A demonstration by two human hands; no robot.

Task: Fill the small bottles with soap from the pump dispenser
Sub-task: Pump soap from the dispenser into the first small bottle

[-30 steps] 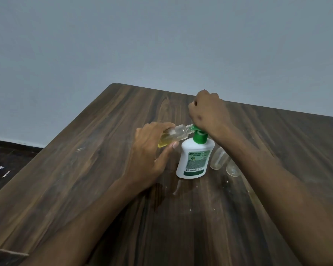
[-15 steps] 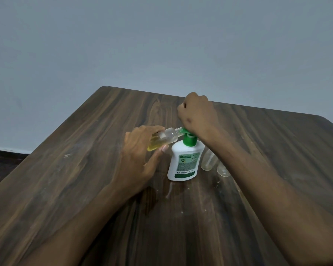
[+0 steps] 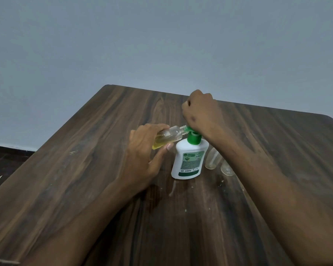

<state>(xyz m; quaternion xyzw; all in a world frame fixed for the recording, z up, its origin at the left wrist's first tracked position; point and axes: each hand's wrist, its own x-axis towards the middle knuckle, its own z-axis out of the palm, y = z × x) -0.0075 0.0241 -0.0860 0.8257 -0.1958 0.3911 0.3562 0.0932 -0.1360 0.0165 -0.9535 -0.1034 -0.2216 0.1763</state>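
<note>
Beside the pump dispenser [image 3: 188,158], the left hand [image 3: 142,160] grips a small bottle [image 3: 167,139] tilted, mouth at the green spout — likely to catch soap. Over the pump head, the right hand [image 3: 202,114] presses, fingers curled. Two small bottles [image 3: 212,160] wait just right.

The pump head [image 3: 190,129] is largely covered by the right hand [image 3: 202,114]. Two clear small bottles [image 3: 212,159] at centre right are partly hidden behind the right forearm. The dispenser's label text [image 3: 190,160] cannot be read.
</note>
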